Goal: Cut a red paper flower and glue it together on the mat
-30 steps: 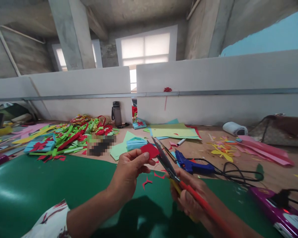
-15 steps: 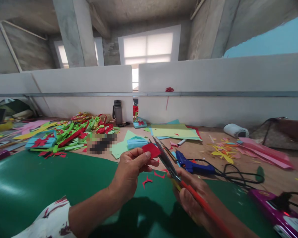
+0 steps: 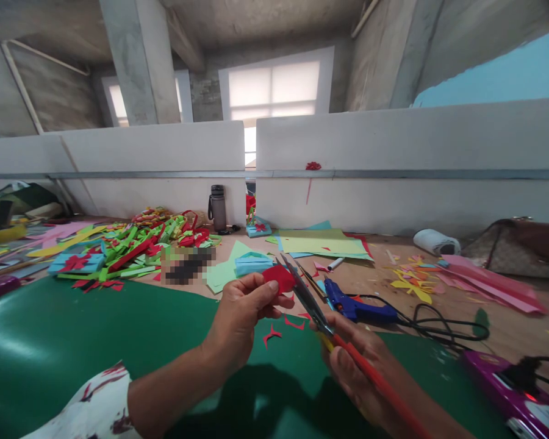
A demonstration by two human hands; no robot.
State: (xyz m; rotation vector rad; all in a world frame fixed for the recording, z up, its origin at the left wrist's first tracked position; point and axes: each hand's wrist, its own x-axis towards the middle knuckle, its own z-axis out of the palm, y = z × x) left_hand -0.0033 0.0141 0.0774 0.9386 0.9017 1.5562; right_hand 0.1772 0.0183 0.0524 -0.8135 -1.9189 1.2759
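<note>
The left hand [image 3: 240,317] pinches the near left part of a small piece of red paper [image 3: 278,278] between thumb and fingers; the right hand [image 3: 348,373] is closed round the handles of the scissors [image 3: 308,301]. The paper, raised over the middle of the worktop [image 3: 379,262], should be very light, thin, fairly stiff yet easily creased, best held flat near one edge. The scissors look rigid and smooth, heavier than the paper, with the handles as the place to grip. The left forearm slants in from the near left, thumb uppermost; the right comes from the near right, blades pointing far and left. The blades reach the paper's right edge; contact cannot be told. Beneath lie red scraps [image 3: 272,335] on a green mat [image 3: 165,329]; beyond, right, a blue glue gun [image 3: 361,310].
</note>
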